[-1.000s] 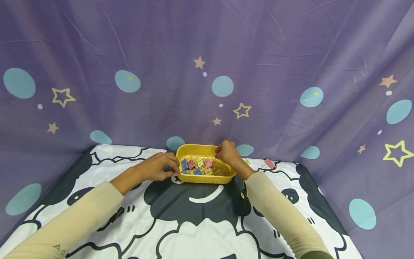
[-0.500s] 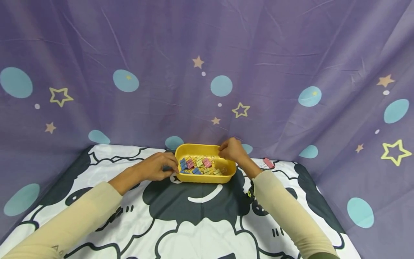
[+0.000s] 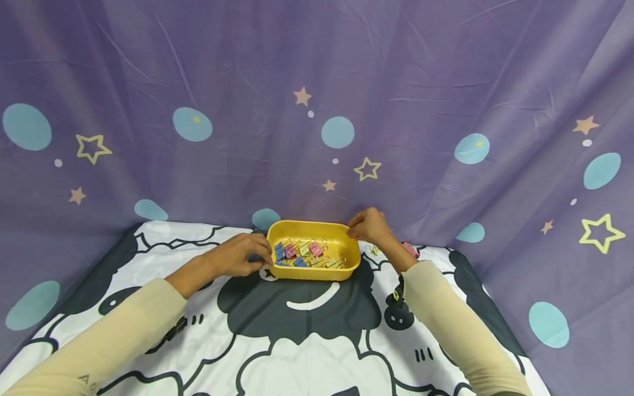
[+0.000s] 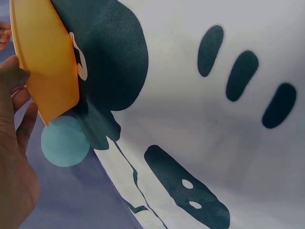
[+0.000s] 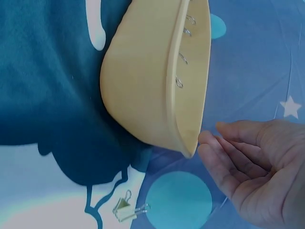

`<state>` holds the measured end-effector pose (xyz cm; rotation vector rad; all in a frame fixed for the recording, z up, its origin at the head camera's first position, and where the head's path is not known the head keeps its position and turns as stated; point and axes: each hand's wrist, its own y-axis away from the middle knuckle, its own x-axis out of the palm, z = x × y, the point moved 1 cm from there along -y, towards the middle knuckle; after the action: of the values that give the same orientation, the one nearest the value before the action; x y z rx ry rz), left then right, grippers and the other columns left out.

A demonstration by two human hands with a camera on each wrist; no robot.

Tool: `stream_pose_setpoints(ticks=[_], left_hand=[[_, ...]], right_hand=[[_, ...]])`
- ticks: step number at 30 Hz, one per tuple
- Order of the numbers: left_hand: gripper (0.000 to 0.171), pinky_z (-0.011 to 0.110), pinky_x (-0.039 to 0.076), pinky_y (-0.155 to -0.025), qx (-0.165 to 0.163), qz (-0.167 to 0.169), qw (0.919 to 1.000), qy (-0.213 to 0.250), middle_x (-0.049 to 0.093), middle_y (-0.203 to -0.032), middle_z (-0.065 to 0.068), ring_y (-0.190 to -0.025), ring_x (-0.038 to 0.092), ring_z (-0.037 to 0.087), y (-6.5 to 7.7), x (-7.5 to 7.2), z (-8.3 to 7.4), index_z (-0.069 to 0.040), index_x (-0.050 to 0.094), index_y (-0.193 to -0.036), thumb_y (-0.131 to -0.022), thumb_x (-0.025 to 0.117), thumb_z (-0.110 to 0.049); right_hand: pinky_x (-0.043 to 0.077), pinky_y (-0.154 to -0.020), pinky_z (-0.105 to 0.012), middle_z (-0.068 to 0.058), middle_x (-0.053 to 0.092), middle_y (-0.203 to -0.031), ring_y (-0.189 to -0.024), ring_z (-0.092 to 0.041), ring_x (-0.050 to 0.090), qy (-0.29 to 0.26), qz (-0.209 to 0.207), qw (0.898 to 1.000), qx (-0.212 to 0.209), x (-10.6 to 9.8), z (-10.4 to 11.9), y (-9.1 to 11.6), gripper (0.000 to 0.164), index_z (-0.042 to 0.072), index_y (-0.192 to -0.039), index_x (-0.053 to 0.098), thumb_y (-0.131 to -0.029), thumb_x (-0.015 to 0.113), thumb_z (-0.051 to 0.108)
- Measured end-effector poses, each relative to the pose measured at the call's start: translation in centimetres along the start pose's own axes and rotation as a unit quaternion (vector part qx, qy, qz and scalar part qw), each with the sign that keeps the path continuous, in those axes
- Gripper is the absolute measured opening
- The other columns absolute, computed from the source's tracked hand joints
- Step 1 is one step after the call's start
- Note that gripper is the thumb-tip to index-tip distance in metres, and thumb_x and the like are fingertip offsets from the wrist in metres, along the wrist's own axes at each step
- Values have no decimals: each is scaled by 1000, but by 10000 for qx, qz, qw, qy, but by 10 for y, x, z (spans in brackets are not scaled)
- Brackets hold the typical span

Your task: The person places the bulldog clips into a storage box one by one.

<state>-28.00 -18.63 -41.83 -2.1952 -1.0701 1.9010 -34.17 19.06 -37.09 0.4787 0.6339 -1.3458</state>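
A yellow plastic tray (image 3: 308, 274) holds several binder clips: blue (image 3: 279, 251), pink (image 3: 316, 249) and pale yellow (image 3: 333, 263). At its left end my left hand (image 3: 241, 255) pinches the wall; the left wrist view shows the thumb against the outside of the tray (image 4: 50, 67). By the tray's right back corner is my right hand (image 3: 372, 226). Seen from the right wrist, that hand (image 5: 257, 167) has loosely bent fingers with nothing between them. Its fingertips are at the rim; whether they touch it I cannot tell.
On the cloth right of the tray lies a pale yellow binder clip (image 3: 373, 250), with a pink one (image 3: 410, 249) farther right, partly behind the right arm. A purple curtain (image 3: 228, 137) hangs just behind the tray. The table wears a black-and-white printed cloth (image 3: 297, 363).
My right hand has moved right from over the tray's inside to its right back corner. The pale yellow clip on the cloth now shows beside it. My left hand has stayed on the tray.
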Motion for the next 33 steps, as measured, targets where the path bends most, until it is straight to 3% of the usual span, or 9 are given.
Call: stream_pose_setpoints(ticks=[6,8,10,13,15,22,27,29,33], left_hand=[[26,46,64,-93,-44,61,10000,42,85,-104,4,-103,76,19,0,2,0,-13,90,-98,-82,86,8],[26,46,64,-94,-79,74,9999,61,85,-105,4,-104,76,19,0,2,0,-13,90,-98,-83,86,8],[26,46,64,-94,-67,62,9999,57,85,-105,4,-104,76,19,-1,1,0,-13,90,-98,-83,86,8],[26,46,65,-93,-26,34,10000,10,85,-105,1,-103,76,18,-1,0,0,-13,90,-97,-83,86,8],[26,45,65,-93,11,24,10000,-31,84,-105,-1,-103,76,18,-1,0,-1,-14,90,-98,-83,86,8],[27,45,65,-93,-37,78,10000,2,85,-104,1,-103,76,19,-3,-1,-1,-14,90,-99,-84,86,8],[26,47,65,-95,-215,193,9996,66,85,-106,2,-104,77,20,-3,-3,-2,-13,90,-99,-86,85,8],[25,47,65,-95,-263,218,9994,89,85,-106,4,-104,77,20,-3,-4,-2,-12,90,-99,-86,85,8],[24,47,65,-96,-350,266,9990,118,85,-106,4,-105,77,20,-2,-3,-2,-13,90,-99,-86,85,8]], right_hand=[[70,-71,-33,-22,86,-97,-79,-29,85,157,-199,9996,-76,-14,-12,-2,22,-6,-105,87,-86,89,2],[68,-68,-29,-12,87,-89,-73,-21,82,157,-223,9990,-358,-17,-39,-16,22,1,-100,89,-82,94,13],[67,-67,-29,-10,86,-85,-70,-18,80,280,-227,9987,-352,-21,-44,-15,21,2,-99,89,-82,93,15],[66,-66,-27,-12,86,-87,-70,-17,80,302,-222,9988,-300,-25,-50,-13,23,0,-102,89,-85,92,15],[67,-66,-29,-20,86,-91,-70,-21,81,435,-262,9987,-14,-29,-30,4,24,-8,-107,86,-88,87,5],[59,-60,-19,-21,85,-88,-68,-18,79,354,-399,9985,139,-36,-40,12,31,-13,-114,81,-88,85,3],[59,-59,-21,-20,85,-87,-68,-21,80,409,-469,9977,277,-46,-52,15,31,-12,-114,82,-87,84,2],[59,-58,-24,-17,84,-83,-66,-20,78,430,-465,9975,310,-49,-65,11,30,-9,-110,83,-83,84,3],[58,-54,-28,-8,80,-70,-59,-16,73,525,-522,9970,215,-52,-126,-18,21,2,-94,86,-74,81,7]])
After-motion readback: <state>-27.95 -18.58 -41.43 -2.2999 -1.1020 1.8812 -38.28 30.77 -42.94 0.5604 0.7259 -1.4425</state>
